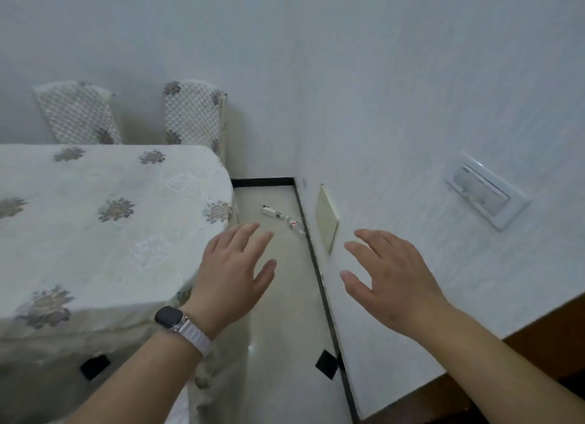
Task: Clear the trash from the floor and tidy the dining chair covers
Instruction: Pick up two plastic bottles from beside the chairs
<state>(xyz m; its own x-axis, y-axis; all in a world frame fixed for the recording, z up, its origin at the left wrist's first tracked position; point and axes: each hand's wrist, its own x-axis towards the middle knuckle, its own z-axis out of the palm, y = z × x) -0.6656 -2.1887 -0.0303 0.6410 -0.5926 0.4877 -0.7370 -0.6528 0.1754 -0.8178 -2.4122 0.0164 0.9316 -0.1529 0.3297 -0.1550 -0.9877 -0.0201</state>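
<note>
Trash lies on the pale floor [285, 297] near the wall's black skirting: a small white box [269, 210] and a clear plastic bottle [295, 226] beside it. Two chair backs with quilted, flower-patterned covers stand behind the table, the left chair cover [77, 113] leaning and the right chair cover [193, 114] close to the wall. My left hand [232, 271], with a watch on its wrist, hovers open above the floor, fingers spread. Beside it, my right hand [391, 276] is open too and holds nothing. Both hands are well short of the trash.
A dining table with a white flowered cloth [95, 233] fills the left. The white wall on the right carries a switch plate [487, 191] and a yellowish panel [327, 217]. A narrow floor strip runs between table and wall. Brown wood [538, 376] shows at the lower right.
</note>
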